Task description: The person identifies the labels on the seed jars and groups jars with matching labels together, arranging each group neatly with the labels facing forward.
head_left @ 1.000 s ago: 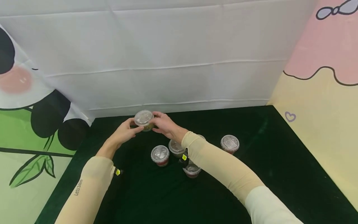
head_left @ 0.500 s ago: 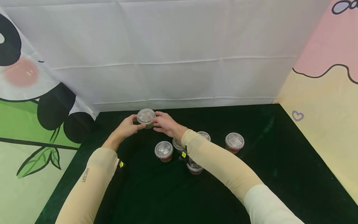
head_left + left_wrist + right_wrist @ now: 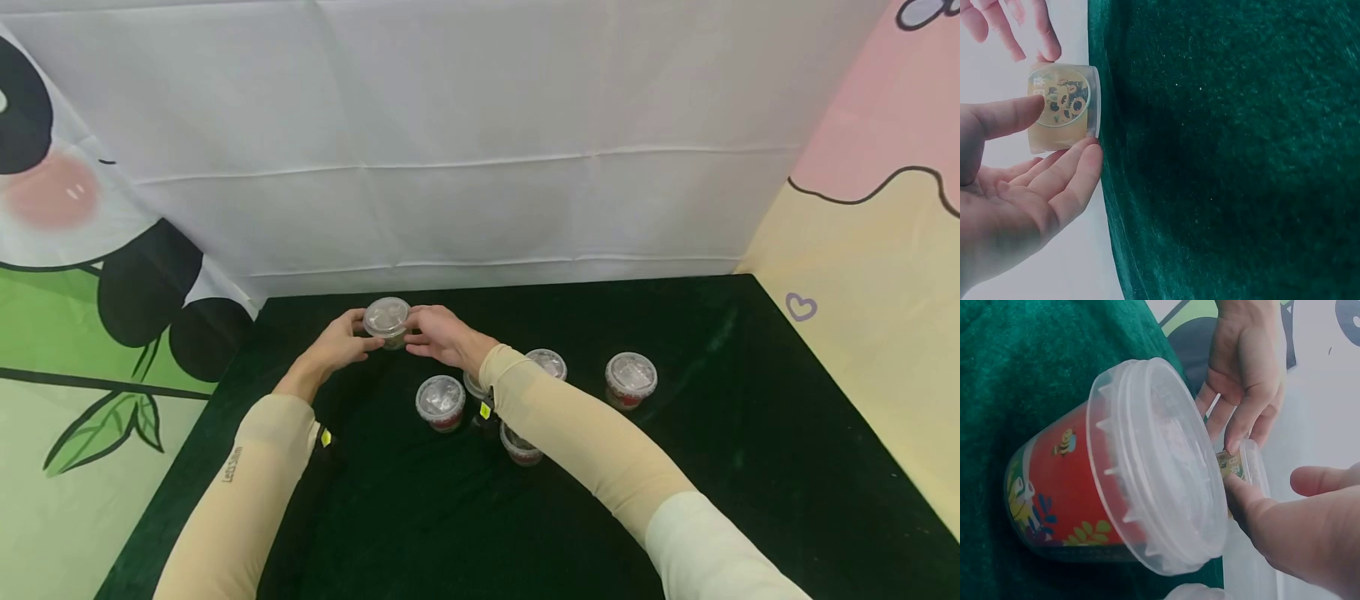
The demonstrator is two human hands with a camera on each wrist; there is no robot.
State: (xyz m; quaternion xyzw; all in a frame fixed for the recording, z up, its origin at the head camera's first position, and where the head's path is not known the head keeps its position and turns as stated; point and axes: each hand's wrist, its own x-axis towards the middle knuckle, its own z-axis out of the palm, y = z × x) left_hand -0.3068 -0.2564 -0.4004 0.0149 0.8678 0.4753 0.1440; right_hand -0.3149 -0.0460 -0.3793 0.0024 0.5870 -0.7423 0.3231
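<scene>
Head view: the left hand (image 3: 330, 344) is pinching the lidded tub (image 3: 386, 317); the right hand's (image 3: 446, 336) spread fingers are touching it, and it is sitting slightly lower at the table's far edge (image 3: 562, 293) than before, suggesting lowering. Left wrist: a label (image 3: 1066, 100) is masking its contents. Right wrist: a red tub (image 3: 1079, 481) inside that edge is hiding its own.

Softly, evenly lit in the head view, reading pale across the white backdrop (image 3: 480, 150) at twelve, sinking nearly to black on the green cloth (image 3: 420, 533) toward six. Glinting off clear lids (image 3: 630, 372) near four. Over to the left wrist: bleaching near-white at ten, shadowed toward five. And on the right wrist: cool-tinted, hazy, milky with sheen across the close-up lid (image 3: 1179, 450).
</scene>
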